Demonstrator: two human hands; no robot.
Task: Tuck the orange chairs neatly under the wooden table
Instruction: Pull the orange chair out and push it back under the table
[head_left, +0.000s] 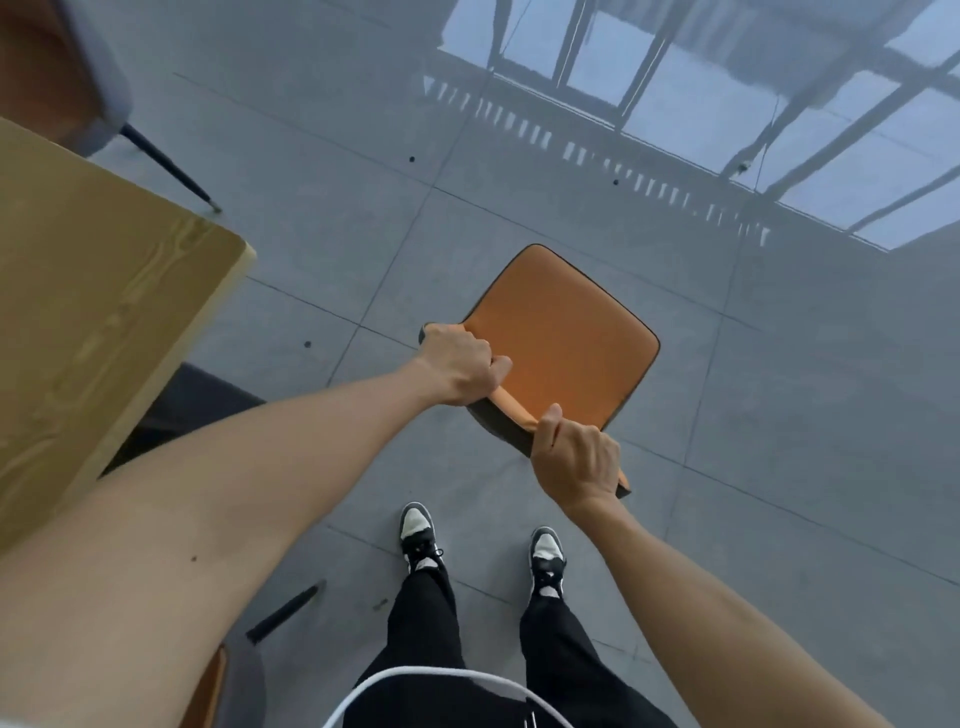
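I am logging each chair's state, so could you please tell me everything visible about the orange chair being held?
The orange chair is seen from above: a rounded, padded orange seat with dark edging and a dark-backed backrest. Its legs are hidden. It stands apart from the wooden table, on grey floor tiles. The left hand and right hand both grip the backrest's top edge.

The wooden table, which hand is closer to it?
Left. The left hand grips the orange chair backrest's table-side end; the right hand grips the far end from the wooden table.
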